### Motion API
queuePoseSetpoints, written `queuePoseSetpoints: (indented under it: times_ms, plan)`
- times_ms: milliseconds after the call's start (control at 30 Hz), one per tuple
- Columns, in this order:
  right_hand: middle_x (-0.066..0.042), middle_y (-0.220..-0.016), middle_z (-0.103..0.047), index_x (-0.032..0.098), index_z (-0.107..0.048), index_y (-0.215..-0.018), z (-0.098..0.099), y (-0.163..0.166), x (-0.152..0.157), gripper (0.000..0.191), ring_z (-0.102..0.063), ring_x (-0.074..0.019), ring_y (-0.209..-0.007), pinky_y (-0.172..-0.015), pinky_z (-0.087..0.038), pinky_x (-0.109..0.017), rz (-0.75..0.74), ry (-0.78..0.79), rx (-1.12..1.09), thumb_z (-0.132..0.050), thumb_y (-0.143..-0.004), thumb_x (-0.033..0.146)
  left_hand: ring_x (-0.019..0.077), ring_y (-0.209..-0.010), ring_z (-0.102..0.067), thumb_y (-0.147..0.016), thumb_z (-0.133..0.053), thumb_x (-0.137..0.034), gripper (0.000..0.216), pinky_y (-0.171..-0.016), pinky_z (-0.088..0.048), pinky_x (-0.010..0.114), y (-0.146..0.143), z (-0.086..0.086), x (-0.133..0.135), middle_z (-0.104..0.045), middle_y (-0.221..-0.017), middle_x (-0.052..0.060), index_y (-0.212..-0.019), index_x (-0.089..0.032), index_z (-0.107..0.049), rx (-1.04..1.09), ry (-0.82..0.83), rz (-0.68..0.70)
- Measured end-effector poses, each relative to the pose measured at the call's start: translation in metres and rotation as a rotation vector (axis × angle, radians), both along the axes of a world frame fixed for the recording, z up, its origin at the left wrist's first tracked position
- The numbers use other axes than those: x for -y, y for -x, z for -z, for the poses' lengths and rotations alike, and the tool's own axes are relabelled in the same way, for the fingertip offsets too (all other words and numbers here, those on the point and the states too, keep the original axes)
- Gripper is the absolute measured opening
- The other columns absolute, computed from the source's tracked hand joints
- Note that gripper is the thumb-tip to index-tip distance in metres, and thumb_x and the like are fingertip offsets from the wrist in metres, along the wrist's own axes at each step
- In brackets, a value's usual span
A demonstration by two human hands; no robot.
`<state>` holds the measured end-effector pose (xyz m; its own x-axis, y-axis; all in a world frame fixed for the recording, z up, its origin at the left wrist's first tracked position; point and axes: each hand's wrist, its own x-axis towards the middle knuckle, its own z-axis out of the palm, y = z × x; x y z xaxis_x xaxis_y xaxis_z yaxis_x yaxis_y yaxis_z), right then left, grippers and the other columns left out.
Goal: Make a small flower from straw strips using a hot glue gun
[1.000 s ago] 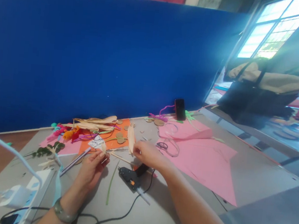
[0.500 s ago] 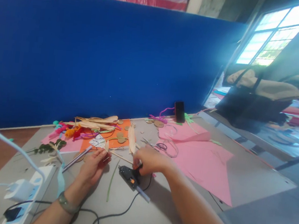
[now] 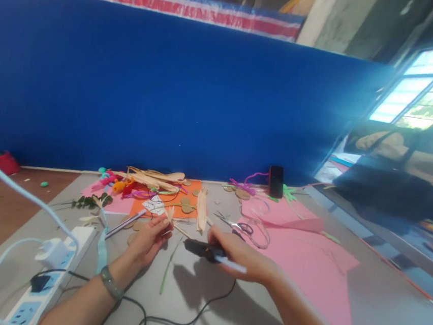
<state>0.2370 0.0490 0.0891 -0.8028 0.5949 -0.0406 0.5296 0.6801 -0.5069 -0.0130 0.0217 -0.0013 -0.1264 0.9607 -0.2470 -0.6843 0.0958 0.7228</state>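
Observation:
My right hand (image 3: pixel 227 245) is closed round the handle of a black glue gun (image 3: pixel 202 249), raised above the grey table (image 3: pixel 248 308). A pale glue stick (image 3: pixel 233 264) juts from its back end, and its nozzle points left. My left hand (image 3: pixel 151 238) pinches a thin tan stick (image 3: pixel 180 230) with a pale strip of dried husk (image 3: pixel 170 213) at its end. The stick's far end runs toward the glue gun. Beyond it lies a longer piece of dried husk (image 3: pixel 201 209). A green strip (image 3: pixel 168 270) lies between my hands.
Scissors (image 3: pixel 246 229) and pink paper (image 3: pixel 306 263) lie to the right, with a phone (image 3: pixel 276 181) leaning at the back. Husks (image 3: pixel 153 179) and orange paper (image 3: pixel 139 207) sit behind my left hand. A power strip (image 3: pixel 56 269) with cables stands front left. A blue partition (image 3: pixel 170 86) borders the table.
My right hand has picked the glue gun up off the table and turned it sideways. My left hand keeps its pinch on the stick. The camera view has shifted.

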Motion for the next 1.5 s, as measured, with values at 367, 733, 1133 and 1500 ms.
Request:
queuePoseSetpoints:
  times_ms: [367, 733, 1133, 1500]
  plan:
    - [-0.006, -0.089, -0.066, 0.020, -0.060, -0.114, -0.006, 0.042, 0.016, 0.036, -0.061, -0.0233, -0.087, -0.077, -0.049, -0.032, 0.290, 0.106, -0.383, -0.048, -0.091, 0.045, 0.0112, -0.067, -0.064, -0.065, -0.082, -0.017, 0.018, -0.063, -0.051, 0.020, -0.003, 0.001, -0.001, -0.068, -0.070, 0.003, -0.073, -0.012, -0.067, 0.077, 0.019, -0.026]
    - [-0.005, -0.080, -0.067, 0.017, -0.066, -0.087, 0.002, 0.011, -0.006, 0.017, -0.061, -0.0209, -0.074, -0.066, -0.047, -0.028, 0.192, 0.177, 0.036, -0.056, -0.081, 0.029, 0.0096, -0.064, -0.060, -0.062, -0.083, -0.024, 0.023, -0.058, -0.042, 0.019, 0.000, -0.001, -0.002, -0.068, -0.071, 0.003, -0.073, -0.014, -0.066, 0.035, 0.035, -0.059]
    - [-0.003, -0.079, -0.067, 0.016, -0.064, -0.103, 0.014, 0.012, -0.006, 0.034, -0.060, -0.0174, -0.066, -0.059, -0.051, -0.028, 0.248, 0.458, -0.240, -0.061, -0.081, 0.043, 0.0149, -0.069, -0.064, -0.064, -0.083, -0.025, 0.021, -0.081, -0.050, 0.033, -0.004, -0.006, 0.003, -0.066, -0.068, 0.002, -0.070, -0.014, -0.066, 0.039, -0.043, 0.057]
    - [-0.006, -0.086, -0.065, 0.020, -0.062, -0.121, 0.020, 0.038, 0.009, 0.042, -0.059, -0.0197, -0.074, -0.067, -0.051, -0.029, 0.297, 0.252, -0.381, -0.051, -0.090, 0.046, 0.0125, -0.065, -0.062, -0.062, -0.083, -0.022, 0.019, -0.073, -0.052, 0.027, -0.009, -0.009, 0.006, -0.066, -0.066, 0.003, -0.066, -0.013, -0.067, 0.040, -0.034, 0.086]
